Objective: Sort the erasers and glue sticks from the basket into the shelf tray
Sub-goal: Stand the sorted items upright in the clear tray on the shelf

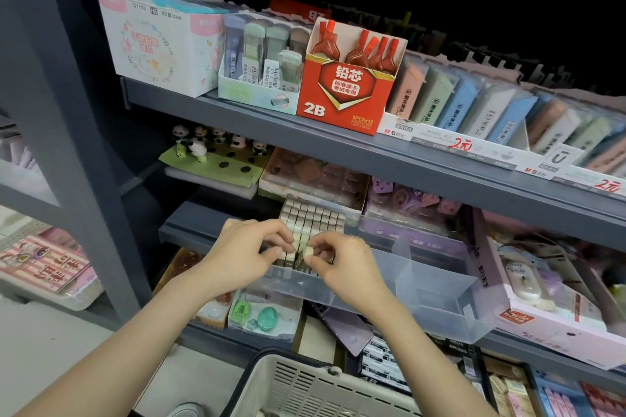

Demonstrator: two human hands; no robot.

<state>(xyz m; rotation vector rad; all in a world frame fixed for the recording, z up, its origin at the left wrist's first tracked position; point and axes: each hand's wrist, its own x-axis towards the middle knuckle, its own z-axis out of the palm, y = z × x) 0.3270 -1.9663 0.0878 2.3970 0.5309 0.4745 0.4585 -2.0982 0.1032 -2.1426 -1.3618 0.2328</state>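
Your right fingers [321, 244] and thumb pinch one small white eraser [309, 252], just over the left end of the tray [440, 301]. Your right hand [342, 267] is curled round it. Your left hand [247, 254] is just beside it, with bent fingers touching the erasers [311, 217] that stand in rows at that end. You cannot tell if the left fingers hold one. The tray is clear plastic and sits at the front edge of the shelf [189, 230]. The basket [305, 389] is below your arms. A red box [345, 88] stands on the top shelf [372, 152].
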